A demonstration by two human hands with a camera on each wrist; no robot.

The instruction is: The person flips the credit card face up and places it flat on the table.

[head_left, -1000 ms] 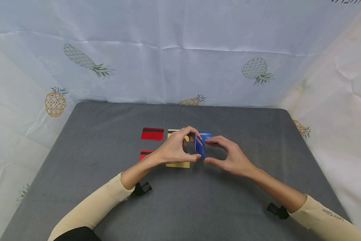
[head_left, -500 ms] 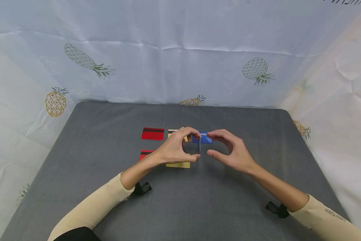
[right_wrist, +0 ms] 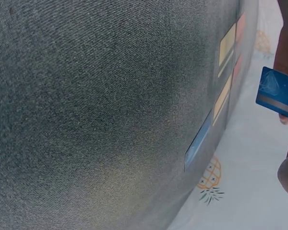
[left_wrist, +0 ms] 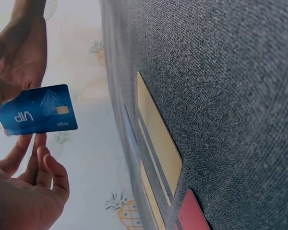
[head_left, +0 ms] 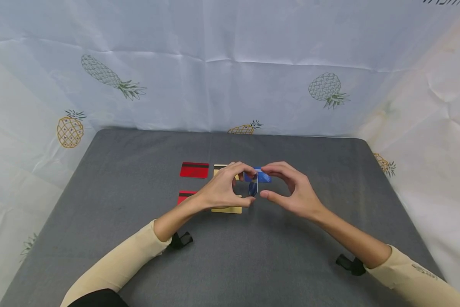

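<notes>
Above the table (head_left: 230,256), a blue card (left_wrist: 41,112) is being held upright, the left hand (head_left: 224,187) pinching it by its edges. Just beside it, the right hand (head_left: 297,194) is hovering, fingers loosely curved; contact is remaining unclear. A loosening pinch would be risking a drop. A second blue card (head_left: 263,175), gold cards (head_left: 227,210) and red cards (head_left: 194,170) are lying flat; no container is showing.

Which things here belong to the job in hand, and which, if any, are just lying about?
Job, apparently:
held blue card, in the left hand
right hand, beside it
flat blue card
far red card
near red card
far yellow card
near yellow card

Just surroundings:
grey table
pineapple-print cloth
black wrist gear
</notes>
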